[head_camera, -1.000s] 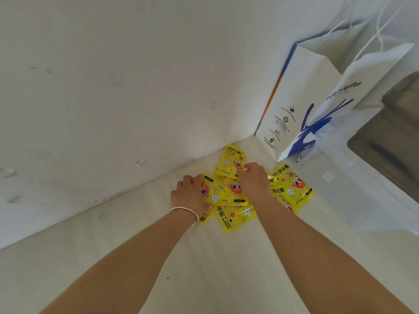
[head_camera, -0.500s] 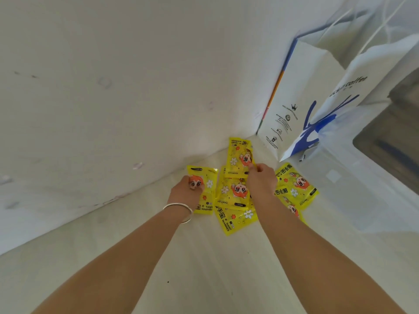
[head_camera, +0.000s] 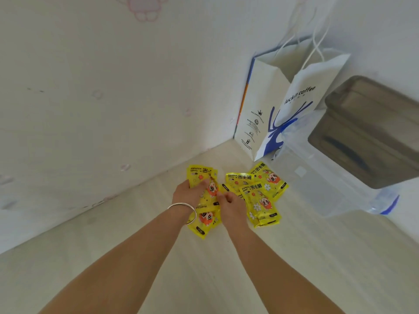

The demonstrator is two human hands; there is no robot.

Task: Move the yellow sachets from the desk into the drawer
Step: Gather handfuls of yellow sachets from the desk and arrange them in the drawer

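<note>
Gathering on the desk (head_camera: 140, 264): my left hand (head_camera: 189, 194) grips several yellow sachets (head_camera: 207, 201), right hand (head_camera: 231, 203) pinches their edge, a loose pile (head_camera: 260, 193) lies just right of my fingers; slick packets could slide free, and no drawer shows.

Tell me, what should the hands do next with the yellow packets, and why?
Probably the right hand should pick up another of the loose sachets and add it to the bunch the left hand holds. Several still lie on the desk, and no drawer is in view.
</note>
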